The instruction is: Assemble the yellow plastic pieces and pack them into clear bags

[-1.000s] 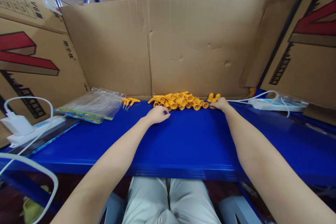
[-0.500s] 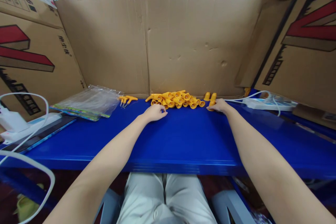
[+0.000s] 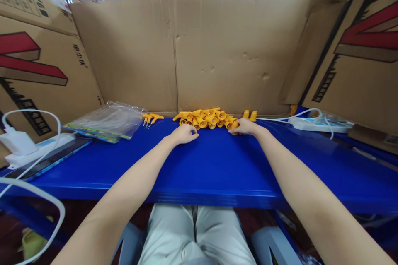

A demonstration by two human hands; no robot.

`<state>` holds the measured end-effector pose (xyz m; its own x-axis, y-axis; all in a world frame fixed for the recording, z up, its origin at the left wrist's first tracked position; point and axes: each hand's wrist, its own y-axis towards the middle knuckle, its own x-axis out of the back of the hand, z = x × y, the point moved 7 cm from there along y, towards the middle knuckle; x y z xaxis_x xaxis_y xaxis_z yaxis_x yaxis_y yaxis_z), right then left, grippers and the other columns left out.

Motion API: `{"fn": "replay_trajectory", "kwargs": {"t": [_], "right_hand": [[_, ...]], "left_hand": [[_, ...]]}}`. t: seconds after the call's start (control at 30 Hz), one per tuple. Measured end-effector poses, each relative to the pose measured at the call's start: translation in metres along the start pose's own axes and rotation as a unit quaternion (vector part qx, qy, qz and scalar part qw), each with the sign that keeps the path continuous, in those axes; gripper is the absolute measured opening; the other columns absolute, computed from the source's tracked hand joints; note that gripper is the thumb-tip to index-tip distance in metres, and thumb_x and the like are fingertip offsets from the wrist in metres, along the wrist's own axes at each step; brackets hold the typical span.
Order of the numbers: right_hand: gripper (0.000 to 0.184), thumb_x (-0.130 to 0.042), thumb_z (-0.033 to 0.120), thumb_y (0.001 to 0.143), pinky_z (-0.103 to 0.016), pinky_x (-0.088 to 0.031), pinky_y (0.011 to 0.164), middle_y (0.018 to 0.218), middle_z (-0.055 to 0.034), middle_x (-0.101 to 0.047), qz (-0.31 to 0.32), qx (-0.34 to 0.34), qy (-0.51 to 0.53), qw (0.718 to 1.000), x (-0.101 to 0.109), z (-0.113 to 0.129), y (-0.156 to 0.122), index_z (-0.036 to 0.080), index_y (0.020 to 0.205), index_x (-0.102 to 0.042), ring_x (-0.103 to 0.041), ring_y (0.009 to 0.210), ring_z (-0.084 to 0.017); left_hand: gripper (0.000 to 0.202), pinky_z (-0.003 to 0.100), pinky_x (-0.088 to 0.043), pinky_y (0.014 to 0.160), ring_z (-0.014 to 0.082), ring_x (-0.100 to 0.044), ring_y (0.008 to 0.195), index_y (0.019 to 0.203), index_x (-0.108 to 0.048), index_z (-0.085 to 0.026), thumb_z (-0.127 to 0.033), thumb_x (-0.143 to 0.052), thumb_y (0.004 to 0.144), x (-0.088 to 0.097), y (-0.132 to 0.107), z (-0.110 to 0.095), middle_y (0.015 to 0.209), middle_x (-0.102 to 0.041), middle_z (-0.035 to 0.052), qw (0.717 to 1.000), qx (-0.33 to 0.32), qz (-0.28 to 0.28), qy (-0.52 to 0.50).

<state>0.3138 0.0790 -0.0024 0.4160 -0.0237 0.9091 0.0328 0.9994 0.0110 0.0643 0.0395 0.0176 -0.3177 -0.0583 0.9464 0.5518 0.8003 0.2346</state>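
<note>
A pile of small orange plastic cone-shaped pieces (image 3: 208,118) lies on the blue table (image 3: 217,165) against the cardboard back wall. My left hand (image 3: 185,133) rests on the table just in front of the pile's left part, fingers curled under; what they hold, if anything, is hidden. My right hand (image 3: 245,126) is at the pile's right end, fingers closed on an orange piece (image 3: 234,126) that touches the pile. Two more orange pieces (image 3: 250,114) stand upright just behind the right hand.
Orange T-shaped pieces with screws (image 3: 151,118) lie left of the pile, beside clear plastic bags (image 3: 107,122). A white charger (image 3: 15,143), cable and dark tablet (image 3: 46,161) sit at far left. A white power strip (image 3: 311,123) lies at right. Cardboard walls (image 3: 217,49) enclose the table.
My right hand has slid left from beside the two upright pieces to the pile's right end, with an orange piece under its fingers. The left hand has barely moved.
</note>
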Motion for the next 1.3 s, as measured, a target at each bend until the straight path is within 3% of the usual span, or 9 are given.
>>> {"fn": "replay_trajectory", "kwargs": {"t": [0.17, 0.47, 0.53, 0.63, 0.77, 0.9, 1.0, 1.1, 1.3], "right_hand": [[0.025, -0.066, 0.039, 0.069, -0.027, -0.041, 0.061, 0.075, -0.0060, -0.066, -0.080, 0.058, -0.005, 0.995, -0.001, 0.017, 0.001, 0.016, 0.069, -0.057, -0.062, 0.073, -0.022], [0.029, -0.064, 0.044, 0.067, -0.027, -0.039, 0.057, 0.071, -0.0056, -0.065, -0.091, 0.070, -0.013, 0.993, -0.001, 0.014, 0.003, 0.016, 0.070, -0.058, -0.060, 0.069, -0.021], [0.029, -0.063, 0.045, 0.068, -0.027, -0.039, 0.057, 0.071, -0.0057, -0.065, -0.089, 0.066, -0.023, 0.994, -0.002, 0.014, 0.003, 0.016, 0.070, -0.058, -0.060, 0.069, -0.021], [0.029, -0.063, 0.044, 0.068, -0.026, -0.038, 0.057, 0.072, -0.0055, -0.065, -0.088, 0.064, -0.036, 0.993, -0.002, 0.014, 0.004, 0.016, 0.069, -0.057, -0.060, 0.070, -0.021], [0.029, -0.063, 0.044, 0.068, -0.026, -0.038, 0.056, 0.071, -0.0054, -0.064, -0.090, 0.063, -0.044, 0.993, -0.002, 0.014, 0.005, 0.016, 0.069, -0.057, -0.060, 0.068, -0.020], [0.030, -0.062, 0.046, 0.069, -0.026, -0.038, 0.056, 0.073, -0.0058, -0.065, -0.092, 0.066, -0.055, 0.992, -0.003, 0.014, 0.005, 0.016, 0.071, -0.059, -0.060, 0.070, -0.021], [0.031, -0.061, 0.047, 0.070, -0.025, -0.038, 0.057, 0.076, -0.0067, -0.065, -0.087, 0.057, -0.073, 0.992, -0.003, 0.014, 0.004, 0.016, 0.073, -0.059, -0.061, 0.073, -0.021], [0.031, -0.061, 0.046, 0.071, -0.025, -0.039, 0.058, 0.079, -0.0072, -0.066, -0.083, 0.053, -0.077, 0.992, -0.002, 0.015, 0.002, 0.016, 0.075, -0.059, -0.061, 0.075, -0.022], [0.030, -0.062, 0.045, 0.071, -0.026, -0.039, 0.060, 0.081, -0.0077, -0.067, -0.079, 0.059, -0.063, 0.993, -0.003, 0.016, 0.002, 0.016, 0.077, -0.060, -0.062, 0.075, -0.022]], "left_hand": [[0.027, 0.025, -0.041, 0.064, 0.0161, -0.059, 0.068, 0.087, -0.070, -0.013, -0.032, -0.051, 0.080, 0.000, 0.000, 0.001, 0.077, -0.068, 0.0054, 1.000, 0.002, 0.001, -0.002], [0.027, 0.027, -0.045, 0.068, 0.0178, -0.062, 0.072, 0.086, -0.070, -0.016, -0.034, -0.051, 0.080, 0.001, 0.001, 0.002, 0.080, -0.069, 0.0052, 1.000, 0.009, -0.001, 0.019], [0.025, 0.029, -0.046, 0.071, 0.0203, -0.063, 0.078, 0.086, -0.070, -0.018, -0.033, -0.051, 0.079, 0.007, 0.001, 0.013, 0.084, -0.070, 0.0055, 0.997, 0.062, -0.021, 0.044], [0.025, 0.033, -0.047, 0.078, 0.0252, -0.062, 0.092, 0.090, -0.069, -0.020, -0.031, -0.049, 0.079, 0.025, -0.007, 0.044, 0.096, -0.068, 0.0086, 0.973, 0.199, -0.077, 0.093], [0.046, 0.042, -0.039, 0.097, 0.0309, -0.045, 0.122, 0.120, -0.055, -0.014, -0.034, -0.050, 0.079, 0.046, -0.029, 0.090, 0.128, -0.052, 0.0170, 0.916, 0.346, -0.144, 0.145], [0.060, 0.056, -0.025, 0.104, 0.0332, -0.023, 0.136, 0.137, -0.037, -0.011, -0.038, -0.041, 0.083, 0.035, -0.047, 0.129, 0.147, -0.030, 0.0192, 0.876, 0.462, -0.088, 0.104], [0.056, 0.064, -0.020, 0.102, 0.0372, -0.023, 0.135, 0.133, -0.044, -0.013, -0.036, -0.039, 0.083, 0.025, -0.044, 0.134, 0.144, -0.034, 0.0197, 0.884, 0.457, -0.035, 0.091], [0.051, 0.066, -0.021, 0.099, 0.0395, -0.031, 0.130, 0.125, -0.053, -0.016, -0.034, -0.044, 0.078, 0.027, -0.035, 0.126, 0.136, -0.047, 0.0196, 0.902, 0.413, -0.039, 0.123], [0.031, 0.044, -0.040, 0.092, 0.0322, -0.055, 0.110, 0.094, -0.069, -0.016, -0.031, -0.048, 0.076, 0.031, -0.019, 0.103, 0.110, -0.066, 0.0156, 0.934, 0.323, -0.058, 0.140]]}}
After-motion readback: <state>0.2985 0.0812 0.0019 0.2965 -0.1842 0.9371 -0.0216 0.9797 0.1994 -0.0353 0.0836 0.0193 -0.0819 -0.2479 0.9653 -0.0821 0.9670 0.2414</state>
